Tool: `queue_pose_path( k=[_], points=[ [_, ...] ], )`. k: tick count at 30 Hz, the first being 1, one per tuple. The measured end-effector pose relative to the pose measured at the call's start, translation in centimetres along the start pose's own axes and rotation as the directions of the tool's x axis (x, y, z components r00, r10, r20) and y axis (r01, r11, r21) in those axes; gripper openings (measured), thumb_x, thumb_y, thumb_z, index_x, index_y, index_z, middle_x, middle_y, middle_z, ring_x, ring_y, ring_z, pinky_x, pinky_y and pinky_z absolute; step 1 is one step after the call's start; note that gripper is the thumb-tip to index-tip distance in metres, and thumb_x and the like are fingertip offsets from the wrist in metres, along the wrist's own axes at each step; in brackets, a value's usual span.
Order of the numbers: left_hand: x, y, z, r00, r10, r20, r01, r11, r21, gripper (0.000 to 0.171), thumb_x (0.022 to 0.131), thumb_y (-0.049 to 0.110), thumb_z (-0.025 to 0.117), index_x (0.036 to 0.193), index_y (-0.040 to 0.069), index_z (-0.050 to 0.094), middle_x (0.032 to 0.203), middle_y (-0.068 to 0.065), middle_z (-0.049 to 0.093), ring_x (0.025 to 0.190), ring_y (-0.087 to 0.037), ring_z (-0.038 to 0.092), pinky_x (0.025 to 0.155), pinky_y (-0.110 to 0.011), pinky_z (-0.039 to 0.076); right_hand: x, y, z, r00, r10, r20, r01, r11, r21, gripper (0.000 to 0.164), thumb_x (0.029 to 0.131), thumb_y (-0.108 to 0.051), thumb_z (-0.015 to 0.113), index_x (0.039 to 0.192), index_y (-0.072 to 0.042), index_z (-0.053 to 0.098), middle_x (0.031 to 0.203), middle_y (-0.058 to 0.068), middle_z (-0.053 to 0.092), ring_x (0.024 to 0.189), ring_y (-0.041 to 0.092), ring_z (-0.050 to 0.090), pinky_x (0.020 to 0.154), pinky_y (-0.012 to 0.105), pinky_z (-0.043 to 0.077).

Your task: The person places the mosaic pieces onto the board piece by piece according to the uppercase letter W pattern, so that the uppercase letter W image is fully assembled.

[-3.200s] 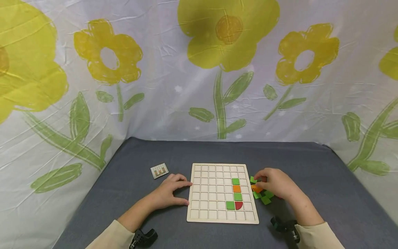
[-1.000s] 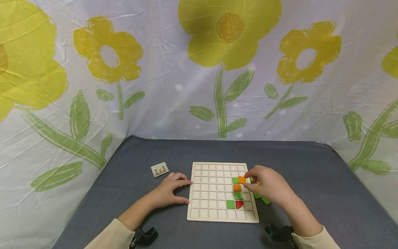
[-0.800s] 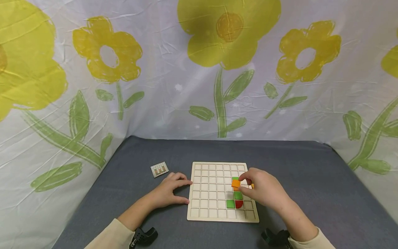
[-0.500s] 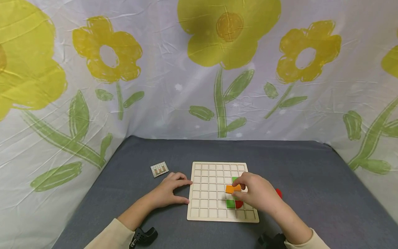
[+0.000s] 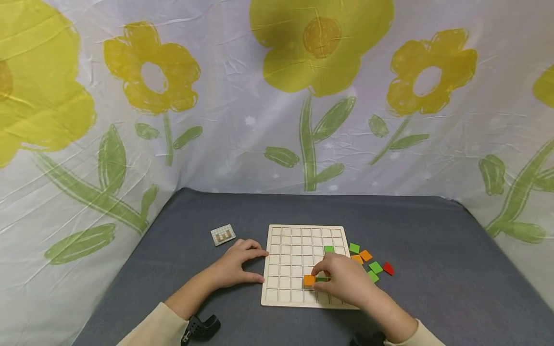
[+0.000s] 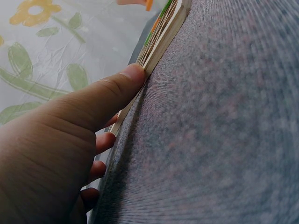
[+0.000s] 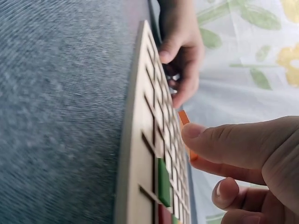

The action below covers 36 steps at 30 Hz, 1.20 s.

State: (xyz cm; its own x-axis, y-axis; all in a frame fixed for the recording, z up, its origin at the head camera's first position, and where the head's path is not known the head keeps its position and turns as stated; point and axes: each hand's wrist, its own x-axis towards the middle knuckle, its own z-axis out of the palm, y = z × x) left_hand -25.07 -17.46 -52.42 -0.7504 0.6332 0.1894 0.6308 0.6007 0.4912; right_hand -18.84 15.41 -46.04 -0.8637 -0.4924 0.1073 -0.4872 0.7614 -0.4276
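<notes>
A wooden board (image 5: 283, 269) with a grid of square cells lies on the table. My right hand (image 5: 346, 278) pinches a square orange tile (image 5: 309, 280) between thumb and index finger, just above the cells near the board's front. In the right wrist view this orange tile (image 7: 183, 119) is seen edge-on, off the board. A green tile (image 7: 163, 182) and a red piece (image 7: 163, 214) sit in cells close by. Another green tile (image 5: 329, 249) lies farther back; my hand covers the pieces between. My left hand (image 5: 235, 266) touches the board's left edge with thumb and fingertips.
Loose pieces lie right of the board: several green tiles (image 5: 375, 267), orange tiles (image 5: 365, 255) and a red rounded piece (image 5: 388, 268). A small card (image 5: 223, 235) with a printed grid lies behind my left hand. A flowered curtain (image 5: 233, 120) hangs behind the table.
My right hand picked an orange tile from the loose pieces and carried it left and toward me across the board. The left hand stays at the board's left edge.
</notes>
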Motion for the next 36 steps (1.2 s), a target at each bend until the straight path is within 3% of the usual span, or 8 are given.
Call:
queue_pose_path(
  k=[14, 28, 36],
  points=[
    [0.1, 0.1, -0.1, 1.000, 0.001, 0.005, -0.001, 1.000, -0.008, 0.066, 0.085, 0.055, 0.080, 0.139, 0.021, 0.066, 0.129, 0.008, 0.054, 0.111, -0.014, 0.044, 0.096, -0.043, 0.041, 0.3, 0.5, 1.0, 0.999, 0.015, 0.037, -0.014, 0.999, -0.031, 0.018, 0.078, -0.023, 0.089, 0.092, -0.020, 0.078, 0.078, -0.010, 0.055, 0.066, 0.007, 0.045, 0.057, 0.028, 0.039],
    [0.1, -0.1, -0.1, 1.000, 0.009, -0.004, -0.009, 1.000, 0.000, 0.066, 0.084, 0.057, 0.079, 0.139, 0.022, 0.066, 0.128, 0.009, 0.054, 0.111, -0.014, 0.044, 0.096, -0.043, 0.041, 0.3, 0.5, 1.4, 1.000, -0.014, 0.005, 0.014, 0.998, -0.065, 0.016, 0.081, -0.025, 0.088, 0.094, -0.021, 0.079, 0.080, -0.012, 0.055, 0.068, 0.006, 0.044, 0.058, 0.027, 0.039],
    [0.0, -0.1, 0.0, 1.000, 0.011, -0.002, -0.011, 1.000, -0.010, 0.066, 0.084, 0.056, 0.079, 0.139, 0.021, 0.066, 0.128, 0.008, 0.054, 0.110, -0.013, 0.044, 0.095, -0.042, 0.041, 0.4, 1.1, 0.8, 1.000, 0.002, 0.007, -0.002, 1.000, -0.021, 0.019, 0.082, -0.028, 0.088, 0.097, -0.020, 0.079, 0.076, -0.011, 0.051, 0.066, 0.005, 0.044, 0.056, 0.027, 0.039]
  ],
)
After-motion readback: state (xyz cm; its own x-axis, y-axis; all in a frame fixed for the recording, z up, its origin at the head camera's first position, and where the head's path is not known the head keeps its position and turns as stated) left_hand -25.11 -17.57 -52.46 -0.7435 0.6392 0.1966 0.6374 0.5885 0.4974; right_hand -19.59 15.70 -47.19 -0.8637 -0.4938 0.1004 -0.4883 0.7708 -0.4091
